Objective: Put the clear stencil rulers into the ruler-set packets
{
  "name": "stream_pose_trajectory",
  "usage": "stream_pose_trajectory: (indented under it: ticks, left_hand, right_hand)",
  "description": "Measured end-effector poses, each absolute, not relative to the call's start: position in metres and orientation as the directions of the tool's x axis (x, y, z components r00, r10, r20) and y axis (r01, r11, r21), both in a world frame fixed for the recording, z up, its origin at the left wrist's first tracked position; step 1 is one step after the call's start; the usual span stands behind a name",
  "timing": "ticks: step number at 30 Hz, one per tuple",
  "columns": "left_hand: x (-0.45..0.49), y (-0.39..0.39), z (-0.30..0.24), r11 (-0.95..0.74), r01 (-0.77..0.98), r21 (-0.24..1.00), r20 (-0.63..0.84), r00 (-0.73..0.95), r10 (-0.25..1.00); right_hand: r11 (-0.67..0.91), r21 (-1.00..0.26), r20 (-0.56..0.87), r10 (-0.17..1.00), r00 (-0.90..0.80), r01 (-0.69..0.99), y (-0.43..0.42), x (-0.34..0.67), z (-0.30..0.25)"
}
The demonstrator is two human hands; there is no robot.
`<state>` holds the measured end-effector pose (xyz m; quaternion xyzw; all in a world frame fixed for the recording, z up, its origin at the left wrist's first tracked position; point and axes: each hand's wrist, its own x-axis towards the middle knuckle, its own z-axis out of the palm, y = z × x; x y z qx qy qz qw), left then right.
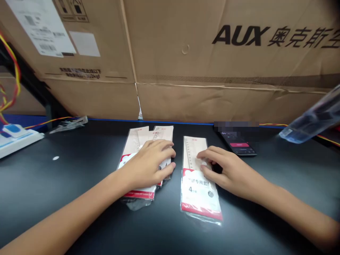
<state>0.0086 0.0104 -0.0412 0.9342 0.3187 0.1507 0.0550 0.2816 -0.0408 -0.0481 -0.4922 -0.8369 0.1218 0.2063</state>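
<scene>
Several flat stationery packets in clear plastic sleeves lie on the black tabletop, each with a wooden-looking ruler and a white and red label. My left hand (pixel 147 163) lies over an overlapping pile of them (pixel 138 145), its fingertips reaching the pile's right edge and hiding most of the labels. A separate packet (pixel 199 187) lies to the right, printed with a "4". My right hand (pixel 223 168) is spread at that packet's upper right edge, with the index finger and thumb touching it.
A large cardboard box (pixel 212 60) printed "AUX" stands along the table's back edge. A black phone (pixel 237 143) lies at the back right, near a clear plastic bag (pixel 310 118). A white power strip (pixel 18 140) and red-yellow wires (pixel 47 123) run along the back left.
</scene>
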Motion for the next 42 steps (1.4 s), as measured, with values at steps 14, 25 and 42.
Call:
stream_pose_trajectory:
  ticks: [14, 25, 42]
  left_hand:
    - [0.033, -0.027, -0.037, -0.864, 0.41, 0.294, 0.177, 0.864, 0.47]
    - [0.033, -0.02, -0.041, -0.825, 0.405, 0.394, 0.129, 0.864, 0.486]
    - [0.034, -0.022, -0.031, -0.752, 0.402, 0.523, -0.026, 0.889, 0.457]
  right_hand:
    - [0.593, -0.564, 0.219, 0.778, -0.589, 0.574, -0.052, 0.273, -0.045]
    - [0.787, -0.358, 0.256, 0.601, -0.758, 0.503, -0.047, 0.268, -0.048]
    - [0.845, -0.295, 0.333, 0.529, -0.781, 0.447, -0.051, 0.263, -0.062]
